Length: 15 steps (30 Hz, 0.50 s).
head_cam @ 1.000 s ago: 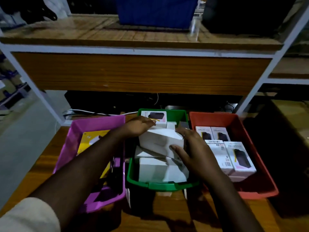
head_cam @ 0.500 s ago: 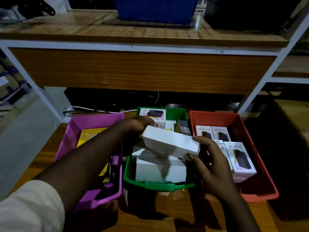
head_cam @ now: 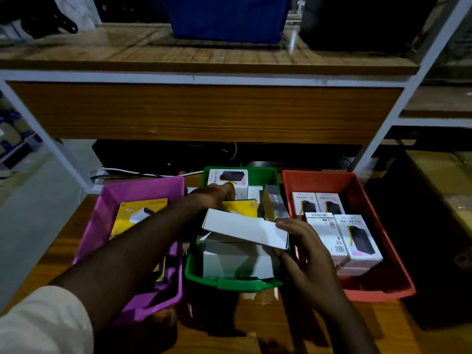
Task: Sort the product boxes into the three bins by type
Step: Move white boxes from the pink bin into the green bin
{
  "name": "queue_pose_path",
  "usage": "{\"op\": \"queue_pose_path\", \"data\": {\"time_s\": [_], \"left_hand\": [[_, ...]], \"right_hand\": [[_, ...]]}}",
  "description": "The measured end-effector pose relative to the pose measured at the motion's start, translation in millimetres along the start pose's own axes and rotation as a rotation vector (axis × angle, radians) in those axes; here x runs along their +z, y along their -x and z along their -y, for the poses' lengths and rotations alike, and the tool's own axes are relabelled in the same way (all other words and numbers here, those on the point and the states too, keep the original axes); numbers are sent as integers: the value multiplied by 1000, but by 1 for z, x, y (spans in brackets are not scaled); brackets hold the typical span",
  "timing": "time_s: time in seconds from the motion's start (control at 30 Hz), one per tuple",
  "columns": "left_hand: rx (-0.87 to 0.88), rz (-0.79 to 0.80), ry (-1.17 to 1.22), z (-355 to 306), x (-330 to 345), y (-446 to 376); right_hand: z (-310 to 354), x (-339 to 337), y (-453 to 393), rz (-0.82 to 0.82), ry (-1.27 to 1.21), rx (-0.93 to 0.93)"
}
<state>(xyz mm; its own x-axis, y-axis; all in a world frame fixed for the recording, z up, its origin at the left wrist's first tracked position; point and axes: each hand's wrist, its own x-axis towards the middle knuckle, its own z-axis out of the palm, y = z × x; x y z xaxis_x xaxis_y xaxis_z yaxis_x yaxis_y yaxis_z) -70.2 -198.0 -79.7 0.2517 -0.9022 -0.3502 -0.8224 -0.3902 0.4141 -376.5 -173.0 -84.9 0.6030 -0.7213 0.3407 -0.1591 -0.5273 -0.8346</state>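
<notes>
Dim wooden shelving fills the upper frame; below it, on a wooden table [head_cam: 255, 328], we have three bins side by side: purple bin [head_cam: 143, 187] at lower left, green bin [head_cam: 237, 284] in the centre, red bin [head_cam: 378, 290] at lower right. Our right hand [head_cam: 304, 254] pinches the right end of a plain white box [head_cam: 245, 231], thumb below and fingers on top, holding it tilted over the green bin. Our left hand [head_cam: 217, 195] reaches to the back of that bin, fingers curled; whether it grips anything, we cannot tell. We judge the white box light, stiff cardboard, easily dented, best held by its short ends.
</notes>
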Motion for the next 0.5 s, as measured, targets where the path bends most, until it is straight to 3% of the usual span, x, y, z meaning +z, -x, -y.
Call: {"op": "queue_pose_path", "data": {"time_s": [0.1,0.2,0.33,0.5], "left_hand": [[72,19,-152,4,-3,5],[141,-136,-143,3,-16,18],[151,-368,18,4,-45,40],[173,-593,390,24,-41,63]], "right_hand": [[-2,3,3,16,19,-34],[-4,6,4,74,109,-65],[2,14,-1,154,336,-100],[2,32,-9,222,624,-160]]}}
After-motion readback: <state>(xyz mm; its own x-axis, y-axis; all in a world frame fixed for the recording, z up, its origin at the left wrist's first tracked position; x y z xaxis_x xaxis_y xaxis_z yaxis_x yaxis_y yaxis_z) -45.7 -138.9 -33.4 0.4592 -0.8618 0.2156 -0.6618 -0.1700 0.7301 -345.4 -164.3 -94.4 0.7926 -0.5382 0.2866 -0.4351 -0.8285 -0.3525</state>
